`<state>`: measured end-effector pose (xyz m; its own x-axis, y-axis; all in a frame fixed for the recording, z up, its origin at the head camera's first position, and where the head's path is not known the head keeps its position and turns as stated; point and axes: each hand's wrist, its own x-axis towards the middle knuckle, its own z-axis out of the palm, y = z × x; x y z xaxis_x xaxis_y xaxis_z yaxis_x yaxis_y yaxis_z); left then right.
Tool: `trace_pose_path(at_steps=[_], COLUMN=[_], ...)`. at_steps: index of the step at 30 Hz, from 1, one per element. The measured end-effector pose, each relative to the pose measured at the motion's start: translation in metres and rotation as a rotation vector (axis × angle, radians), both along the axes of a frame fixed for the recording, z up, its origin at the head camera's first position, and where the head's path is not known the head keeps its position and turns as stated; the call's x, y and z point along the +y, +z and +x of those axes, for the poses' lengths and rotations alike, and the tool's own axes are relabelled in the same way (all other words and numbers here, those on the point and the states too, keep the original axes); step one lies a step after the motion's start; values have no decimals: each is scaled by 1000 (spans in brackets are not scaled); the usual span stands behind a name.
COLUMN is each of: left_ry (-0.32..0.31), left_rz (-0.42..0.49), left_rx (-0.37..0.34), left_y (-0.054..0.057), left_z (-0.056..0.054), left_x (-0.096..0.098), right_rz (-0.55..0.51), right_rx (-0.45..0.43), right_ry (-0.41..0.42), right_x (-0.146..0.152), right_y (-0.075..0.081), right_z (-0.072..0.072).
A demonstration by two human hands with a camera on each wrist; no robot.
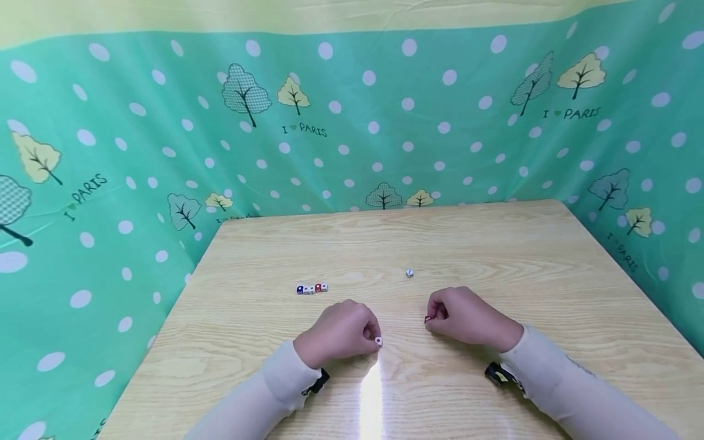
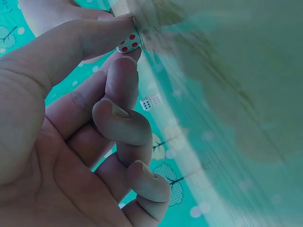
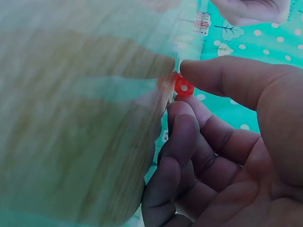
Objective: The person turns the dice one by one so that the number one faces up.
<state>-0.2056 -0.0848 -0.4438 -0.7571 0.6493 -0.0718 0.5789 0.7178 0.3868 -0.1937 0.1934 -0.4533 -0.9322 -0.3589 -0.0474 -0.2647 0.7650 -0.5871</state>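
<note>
My left hand (image 1: 343,330) pinches a white die (image 1: 378,341) between thumb and forefinger, low at the table; red dots show on this die (image 2: 129,43) in the left wrist view. The other fingers of that hand are curled. To the right, my right hand (image 1: 467,315) holds a red die (image 1: 428,319) between thumb and forefinger. In the right wrist view a white dot shows on the red die (image 3: 184,87), which is down at the wood surface.
A row of several dice (image 1: 311,289), blue, white and red, lies beyond my left hand. One separate white die (image 1: 409,273) lies beyond and between the hands. The wooden table (image 1: 385,238) is bordered behind and at both sides by a green dotted cloth (image 1: 352,165).
</note>
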Motion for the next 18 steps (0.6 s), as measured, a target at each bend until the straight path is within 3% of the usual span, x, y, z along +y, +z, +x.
trace_pose_path(at_steps=[9, 18], left_ry=[2, -2], left_rz=[-12, 2], left_rx=[-3, -5], left_y=[-2, -4], left_z=[1, -1], left_x=[-3, -4], right_rz=[-23, -2], right_rx=[-16, -24], right_ry=[57, 114], right_x=[0, -2], right_y=[-4, 2], right_z=[1, 4])
